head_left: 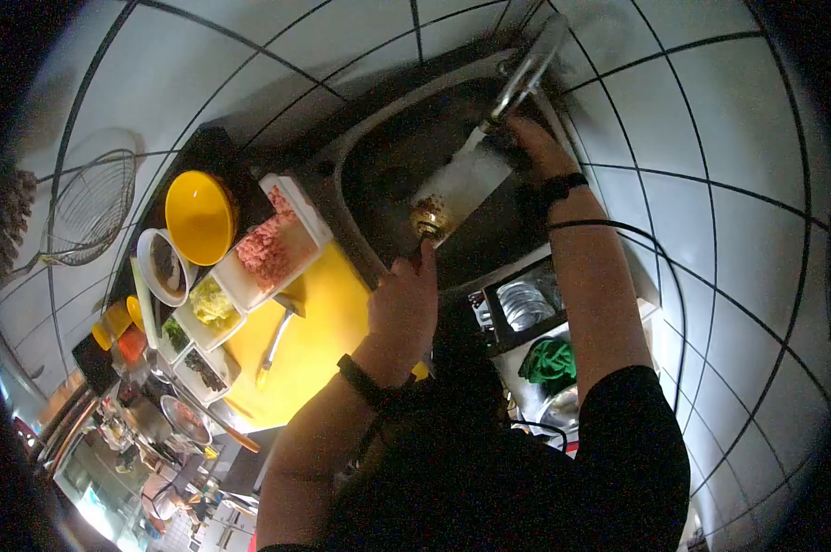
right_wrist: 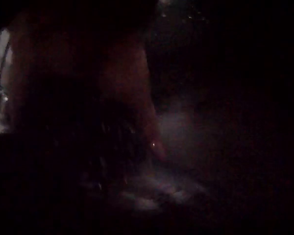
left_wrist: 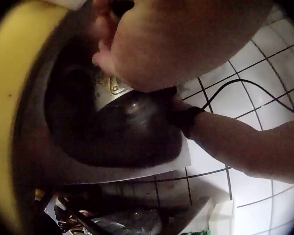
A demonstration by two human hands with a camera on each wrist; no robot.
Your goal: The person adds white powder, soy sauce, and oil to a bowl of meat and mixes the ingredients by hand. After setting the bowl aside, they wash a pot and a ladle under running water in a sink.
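Note:
My left hand point(head_left: 402, 299) grips the handle of a cleaver point(head_left: 475, 189) over the sink, thumb along the handle's end by the brass-coloured collar. The broad pale blade slants up and right under the faucet point(head_left: 516, 87), with water running onto it. Brown spots show near the collar. In the left wrist view, only a strip of the cleaver point(left_wrist: 113, 88) shows beyond my hand. My right hand point(head_left: 537, 147) is down in the sink by the blade's far end, partly behind the faucet. In the dark right wrist view, one fingertip points down near splashing water; how the other fingers lie I cannot tell.
A yellow cutting board point(head_left: 328, 304) left of the sink point(head_left: 365, 175) bears a small long-handled tool point(head_left: 275, 345). White trays hold minced meat point(head_left: 266, 253) and chopped vegetables point(head_left: 211, 304). A yellow bowl point(head_left: 199, 218) stands behind. Green cloth point(head_left: 549, 362) lies right; tiled walls enclose the corner.

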